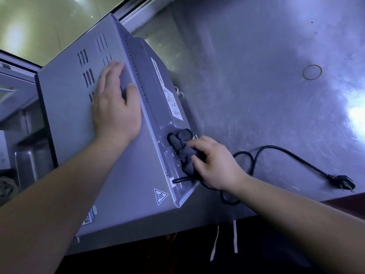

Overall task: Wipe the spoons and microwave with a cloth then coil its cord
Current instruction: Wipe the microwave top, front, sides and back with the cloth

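Right hand (pixel 214 164), lower centre, grips the cloth (pixel 182 149) against the microwave (pixel 126 175) back; left hand (pixel 114 103) flat, steadying. Wipe firmly, skirt the cord (pixel 286 155).

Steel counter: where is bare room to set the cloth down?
Free: the wide steel counter between the microwave back and the rubber band, beyond the cord. Crowded: the front edge, where cord loops, the plug and the right hand with the cloth sit.
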